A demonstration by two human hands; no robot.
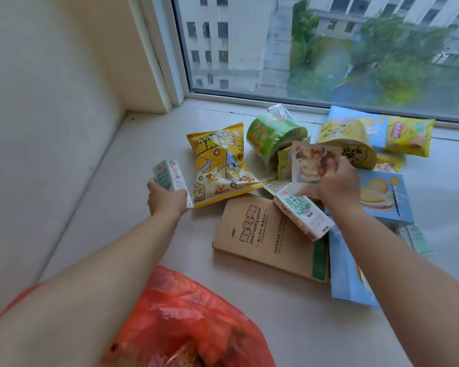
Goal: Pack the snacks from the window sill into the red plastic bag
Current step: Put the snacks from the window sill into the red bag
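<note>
The red plastic bag (186,321) was slumped at the sill's near edge, its mouth not held open, so dropped items could be spilled beside it. Most snacks were heaped toward the sill's window edge. A milk carton (170,178) was gripped by the left hand (166,200), a flat snack packet (313,165) pinched by the right hand (339,184); with both hands occupied, either could be fumbled.
</note>
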